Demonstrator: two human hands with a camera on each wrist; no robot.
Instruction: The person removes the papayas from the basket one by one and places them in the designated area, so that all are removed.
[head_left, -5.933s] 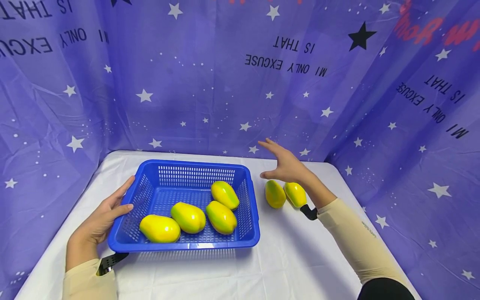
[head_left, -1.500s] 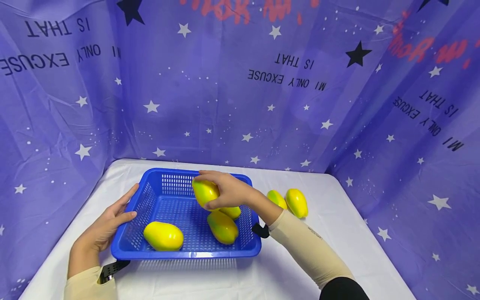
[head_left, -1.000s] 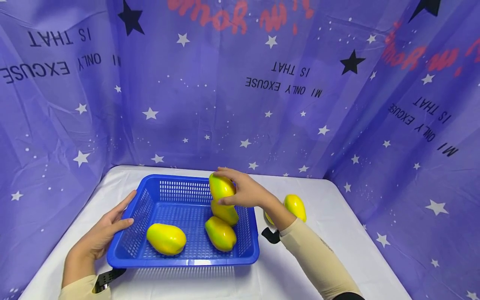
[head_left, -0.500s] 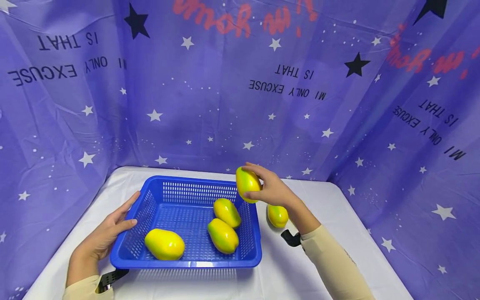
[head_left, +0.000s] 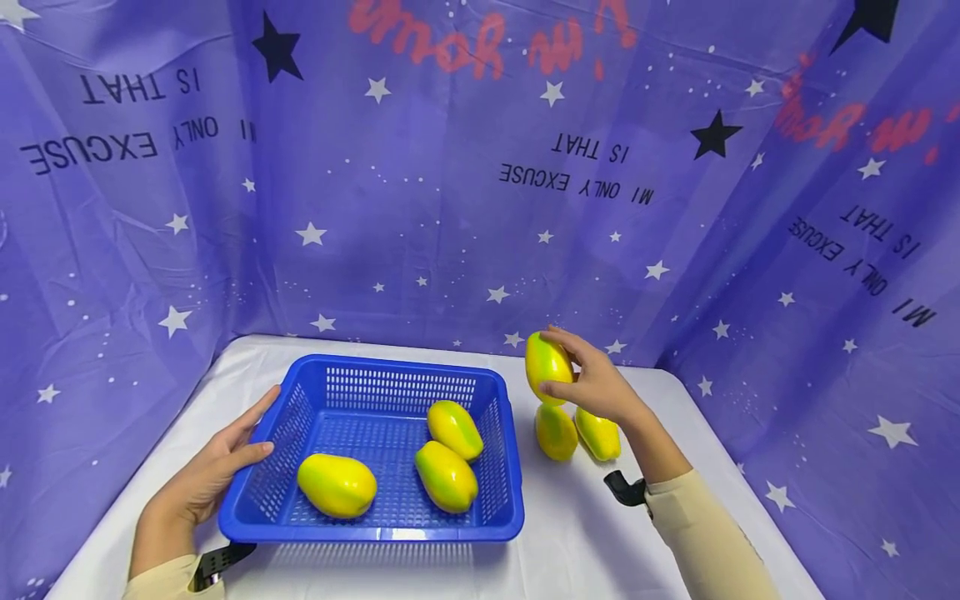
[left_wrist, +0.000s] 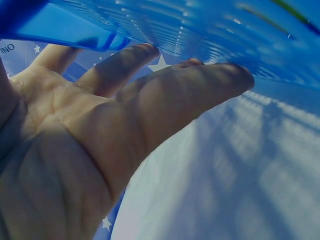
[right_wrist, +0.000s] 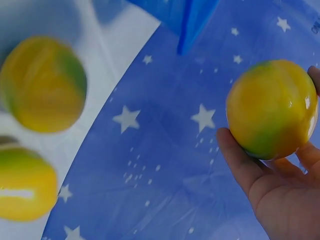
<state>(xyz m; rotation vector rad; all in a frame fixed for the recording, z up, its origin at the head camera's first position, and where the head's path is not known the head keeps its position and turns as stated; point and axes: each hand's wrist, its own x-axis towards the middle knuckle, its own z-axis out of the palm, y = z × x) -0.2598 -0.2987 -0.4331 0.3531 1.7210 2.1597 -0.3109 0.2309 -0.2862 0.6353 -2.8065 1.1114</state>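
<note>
Blue basket: touched at 9 o'clock by left hand
Held mango: gripped by right hand at basket's 2 o'clock

The basket is blue, fruits yellow and green, starry backdrop apparently purple

Left hand at lower left of frame, fingers almost straight, thumb spread apart. Right arm stretches from lower right; right hand right of centre, thumb and fingers gripping.
</note>
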